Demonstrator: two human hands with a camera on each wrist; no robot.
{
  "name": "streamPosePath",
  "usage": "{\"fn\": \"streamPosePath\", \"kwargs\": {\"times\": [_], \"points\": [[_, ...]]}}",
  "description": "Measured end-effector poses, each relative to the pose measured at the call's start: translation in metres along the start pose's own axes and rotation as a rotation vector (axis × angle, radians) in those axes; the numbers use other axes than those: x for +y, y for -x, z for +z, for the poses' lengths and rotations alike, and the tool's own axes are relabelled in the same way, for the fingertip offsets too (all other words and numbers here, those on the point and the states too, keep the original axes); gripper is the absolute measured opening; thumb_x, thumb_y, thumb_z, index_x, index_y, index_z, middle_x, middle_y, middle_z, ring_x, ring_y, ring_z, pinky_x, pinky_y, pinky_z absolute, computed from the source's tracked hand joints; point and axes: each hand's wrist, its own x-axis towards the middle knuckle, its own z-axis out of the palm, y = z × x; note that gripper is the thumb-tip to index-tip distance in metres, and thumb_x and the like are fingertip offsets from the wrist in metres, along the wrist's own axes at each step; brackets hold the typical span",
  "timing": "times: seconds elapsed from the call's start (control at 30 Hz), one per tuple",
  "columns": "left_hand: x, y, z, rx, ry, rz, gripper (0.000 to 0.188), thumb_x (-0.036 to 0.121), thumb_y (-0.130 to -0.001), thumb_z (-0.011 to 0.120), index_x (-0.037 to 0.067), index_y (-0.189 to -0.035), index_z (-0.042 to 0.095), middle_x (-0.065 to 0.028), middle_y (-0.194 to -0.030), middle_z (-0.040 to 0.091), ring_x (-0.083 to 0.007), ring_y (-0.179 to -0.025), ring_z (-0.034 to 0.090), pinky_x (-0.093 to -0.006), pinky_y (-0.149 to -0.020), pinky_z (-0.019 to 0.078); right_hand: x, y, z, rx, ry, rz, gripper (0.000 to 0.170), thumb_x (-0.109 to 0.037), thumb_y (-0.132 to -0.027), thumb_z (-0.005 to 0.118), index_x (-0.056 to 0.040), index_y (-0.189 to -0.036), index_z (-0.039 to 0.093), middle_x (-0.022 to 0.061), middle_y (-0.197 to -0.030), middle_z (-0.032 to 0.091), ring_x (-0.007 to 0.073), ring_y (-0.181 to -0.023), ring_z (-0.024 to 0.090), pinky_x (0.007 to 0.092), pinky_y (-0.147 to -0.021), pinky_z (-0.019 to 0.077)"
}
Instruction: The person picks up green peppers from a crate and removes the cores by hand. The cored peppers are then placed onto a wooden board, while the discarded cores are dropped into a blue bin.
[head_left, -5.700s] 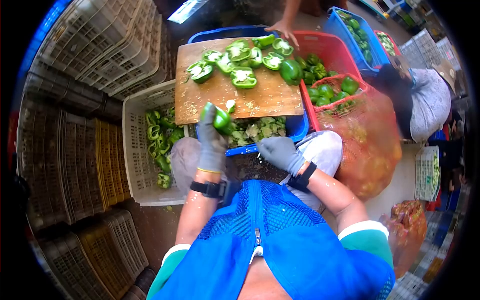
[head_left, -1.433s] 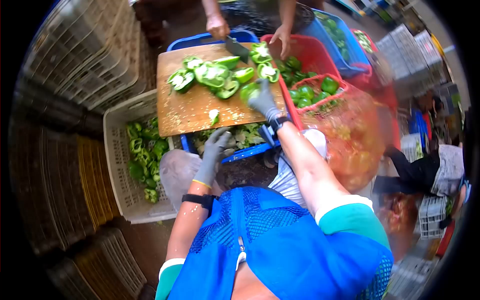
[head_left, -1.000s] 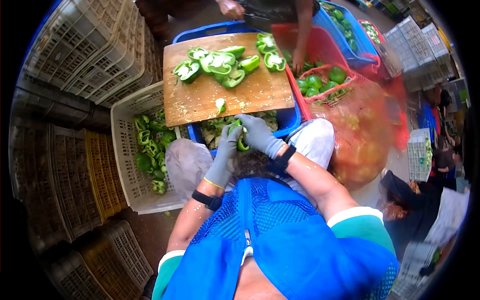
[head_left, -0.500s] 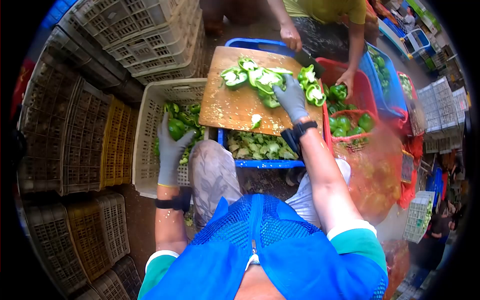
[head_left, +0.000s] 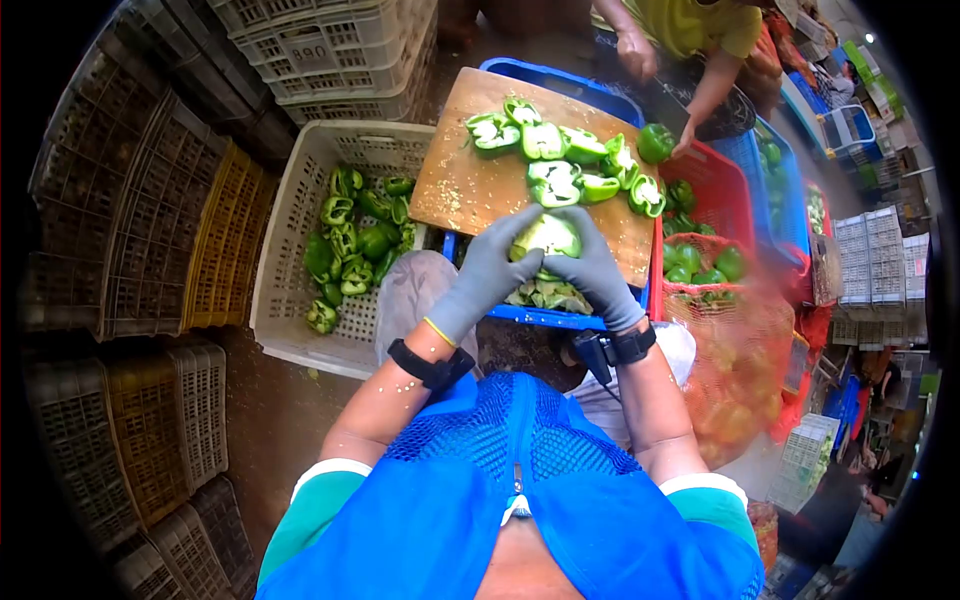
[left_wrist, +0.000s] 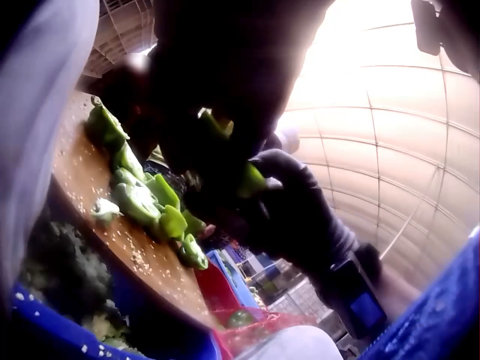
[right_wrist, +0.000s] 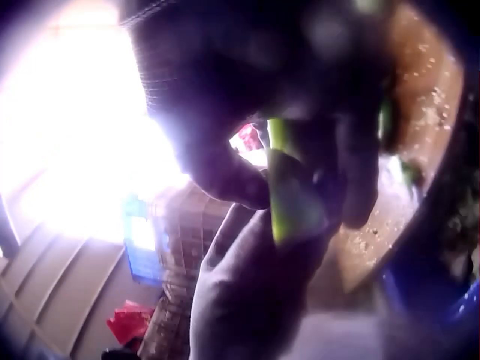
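Observation:
Over the front edge of the wooden cutting board (head_left: 455,170), my gloved left hand (head_left: 488,270) and gloved right hand (head_left: 600,268) together grip a halved green bell pepper (head_left: 552,236), one at each side. Its pale cut side shows in the head view. In the right wrist view the thumbs press at the pepper half's edge (right_wrist: 285,202); the left wrist view is mostly dark there. Several more cut pepper halves (head_left: 545,142) lie across the board in front of my hands. Below the board's edge, a blue crate (head_left: 575,322) holds pale green scraps.
At left, a white crate (head_left: 285,240) contains pepper pieces. A red crate (head_left: 735,180) and a red mesh bag (head_left: 735,360) of peppers stand at right. Opposite, another person's hand (head_left: 686,138) holds a whole pepper (head_left: 655,144) at the board's corner. Stacked crates (head_left: 340,50) rise behind.
My left hand has come from the white crate to the board's front. My right hand has drawn a pepper half back from the pile. The other person's whole pepper has risen from the red crate.

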Motion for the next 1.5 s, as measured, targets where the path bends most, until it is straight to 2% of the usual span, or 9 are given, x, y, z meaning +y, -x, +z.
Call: {"fn": "streamPosePath", "kwargs": {"times": [0.17,0.4,0.5,0.63,0.77,0.9,1.03,1.37,1.5], "points": [[-0.012,0.014,0.010,-0.295,-0.189,0.102,0.065,0.019,-0.075,0.069,0.005,-0.133,0.043,-0.0219,-0.111,0.060,-0.0364,-0.100,0.060,-0.0412,-0.084,0.0498,0.006,0.039,0.008,-0.042,-0.287,0.277,0.056,-0.013,-0.073,0.065,-0.0017,-0.124,0.044,0.0110,-0.103,0.059,0.0178,-0.091,0.060,0.0298,-0.078,0.0506],[-0.016,0.013,0.023,-0.255,-0.503,0.058,0.043,0.026,-0.080,0.065,0.010,-0.118,0.053,-0.0137,-0.084,0.068,-0.0326,-0.070,0.065,-0.0404,-0.064,0.0519,-0.021,0.045,0.024,0.069,0.514,0.045,0.043,-0.016,-0.077,0.058,-0.0056,-0.118,0.051,0.0151,-0.090,0.063,0.0212,-0.081,0.063,0.0321,-0.077,0.0509],[-0.033,0.009,0.029,-0.010,-0.255,0.022,0.038,0.020,-0.083,0.061,0.008,-0.119,0.053,-0.0162,-0.083,0.067,-0.0264,-0.065,0.065,-0.0373,-0.059,0.0516,0.004,0.031,0.012,0.067,0.039,0.135,0.041,-0.014,-0.077,0.058,-0.0068,-0.117,0.053,0.0139,-0.091,0.063,0.0211,-0.081,0.063,0.0317,-0.076,0.0513],[-0.032,-0.008,0.010,0.483,0.872,-0.637,0.021,0.014,-0.092,0.052,0.005,-0.109,0.059,-0.0082,-0.080,0.066,-0.0114,-0.063,0.062,-0.0188,-0.048,0.0468,0.040,0.007,-0.021,0.430,-0.783,0.434,0.038,-0.005,-0.078,0.051,-0.0015,-0.116,0.048,0.0145,-0.100,0.061,0.0204,-0.080,0.066,0.0254,-0.058,0.0556],[-0.106,0.008,0.043,-0.214,0.320,-0.441,0.044,0.031,-0.084,0.065,0.001,-0.114,0.056,-0.0187,-0.103,0.063,-0.0220,-0.074,0.065,-0.0331,-0.067,0.0526,-0.002,-0.023,-0.016,0.193,-0.688,0.148,0.040,-0.019,-0.088,0.053,-0.0074,-0.126,0.047,0.0052,-0.108,0.061,0.0151,-0.085,0.064,0.0179,-0.042,0.0401],[-0.069,0.007,0.045,-0.117,-0.103,-0.137,0.060,0.038,-0.078,0.069,-0.002,-0.121,0.055,-0.0230,-0.106,0.063,-0.0321,-0.098,0.063,-0.0365,-0.086,0.0480,0.013,-0.080,-0.026,0.118,0.115,0.067,0.044,-0.030,-0.090,0.056,-0.0062,-0.126,0.051,0.0099,-0.117,0.060,0.0204,-0.097,0.063,0.0302,-0.064,0.0530],[-0.094,-0.003,0.058,-0.255,0.328,-0.480,0.056,0.035,-0.080,0.066,-0.001,-0.122,0.054,-0.0189,-0.103,0.064,-0.0290,-0.094,0.063,-0.0355,-0.083,0.0492,0.097,-0.109,-0.040,0.117,1.081,0.309,0.041,-0.024,-0.076,0.062,-0.0067,-0.113,0.054,0.0224,-0.111,0.057,0.0390,-0.100,0.058,0.0460,-0.084,0.0492],[-0.034,-0.019,0.043,-0.373,1.161,-1.068,0.056,0.057,-0.086,0.057,0.009,-0.115,0.053,-0.0059,-0.100,0.063,-0.0209,-0.086,0.065,-0.0362,-0.078,0.0547,0.062,0.002,-0.026,0.314,-0.233,0.158,0.044,-0.002,-0.075,0.058,0.0013,-0.119,0.052,0.0104,-0.113,0.057,0.0206,-0.100,0.057,0.0319,-0.087,0.0474],[-0.057,-0.003,0.046,-0.517,1.691,-1.036,0.041,0.049,-0.086,0.061,0.014,-0.106,0.060,-0.0070,-0.101,0.066,-0.0214,-0.087,0.066,-0.0396,-0.082,0.0544,0.012,0.050,0.011,-0.072,0.259,-0.075,0.059,-0.010,-0.080,0.068,-0.0041,-0.134,0.044,0.0123,-0.125,0.048,0.0202,-0.115,0.050,0.0311,-0.091,0.0463]]}}
